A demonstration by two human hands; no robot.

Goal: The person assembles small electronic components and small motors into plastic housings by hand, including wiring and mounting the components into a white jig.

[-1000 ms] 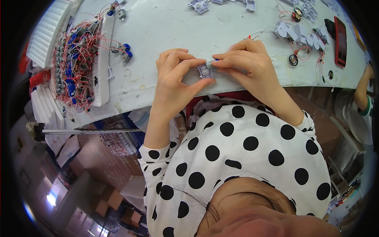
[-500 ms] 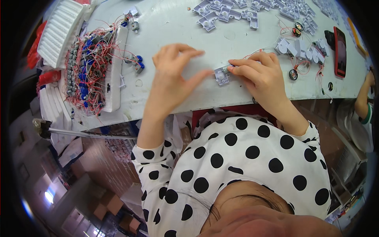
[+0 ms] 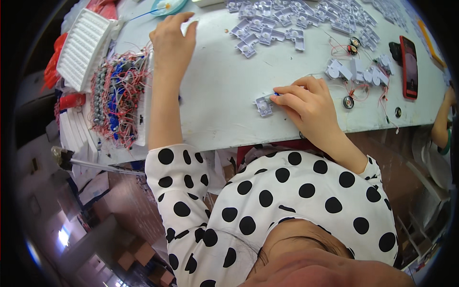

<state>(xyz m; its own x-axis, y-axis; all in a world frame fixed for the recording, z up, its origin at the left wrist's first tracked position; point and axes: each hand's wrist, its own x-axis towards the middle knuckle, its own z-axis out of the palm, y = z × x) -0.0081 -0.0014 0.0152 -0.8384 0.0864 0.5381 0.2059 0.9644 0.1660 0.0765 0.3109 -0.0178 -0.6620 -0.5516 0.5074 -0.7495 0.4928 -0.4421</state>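
Observation:
My right hand (image 3: 311, 103) pinches a small pale grey plastic housing (image 3: 264, 106) between thumb and fingers, low over the table. Part of the housing and a bit of blue at the fingertips are half covered by the fingers. My left hand (image 3: 173, 45) is raised at the far left, empty, with thumb and fingers apart. It is nearest to a teal dish (image 3: 173, 8) with a blue stick in it. Below and left of that hand lies a heap of small motors with red and white wires (image 3: 114, 95) in a white foam tray, partly hidden by my forearm.
Many more grey housings (image 3: 267, 34) are spread at the back. On the right lie assembled housings (image 3: 366, 74), round wired speakers (image 3: 348, 102) and a red-framed phone (image 3: 409, 67). A white ridged foam tray (image 3: 85, 48) stands at left. Another person's arm (image 3: 442, 119) shows at the right edge.
My left hand has moved away from the housing, up and to the left toward the teal dish, which has come into view. The right hand still holds the housing in nearly the same place.

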